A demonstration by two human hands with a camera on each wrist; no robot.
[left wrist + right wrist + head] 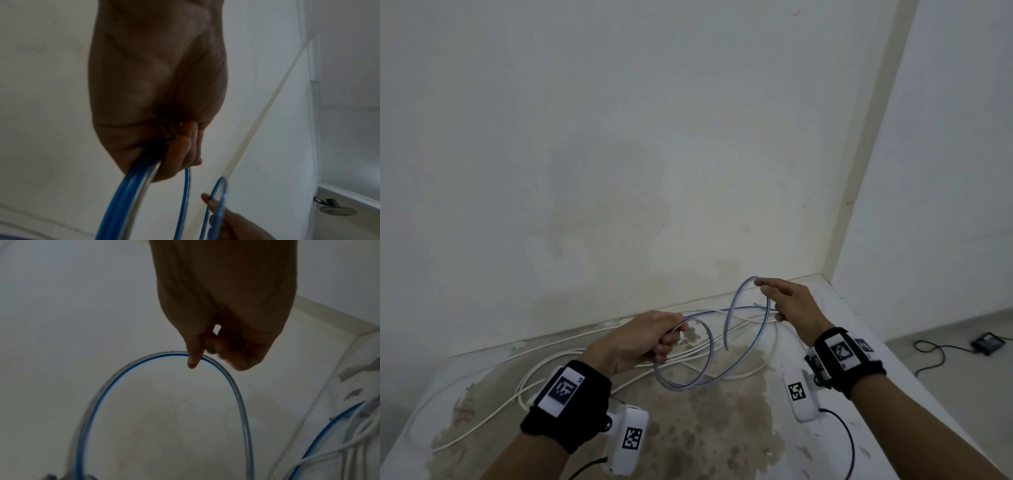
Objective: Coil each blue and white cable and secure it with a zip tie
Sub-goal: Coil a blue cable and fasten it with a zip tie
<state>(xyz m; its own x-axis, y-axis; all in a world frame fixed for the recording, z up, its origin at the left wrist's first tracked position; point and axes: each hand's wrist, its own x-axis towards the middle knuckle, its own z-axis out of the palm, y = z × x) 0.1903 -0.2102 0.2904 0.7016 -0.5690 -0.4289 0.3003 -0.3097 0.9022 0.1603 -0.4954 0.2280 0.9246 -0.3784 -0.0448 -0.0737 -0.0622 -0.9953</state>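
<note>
A blue and white cable [703,346] hangs in loops above the stained white tabletop [722,428]. My left hand [650,337] grips several gathered turns of it in a fist, seen in the left wrist view as blue strands [131,194] leaving the fingers [180,152]. My right hand [787,305], to the right and slightly higher, pinches the top of a fresh loop [750,279]. The right wrist view shows that loop [144,360] arching under the fingertip [194,361]. No zip tie is visible.
Several loose white cables [544,370] sprawl across the table behind and under my hands. The wall [654,154] rises right behind the table; its right edge [914,363] drops to a floor with a black device [988,342] and cord.
</note>
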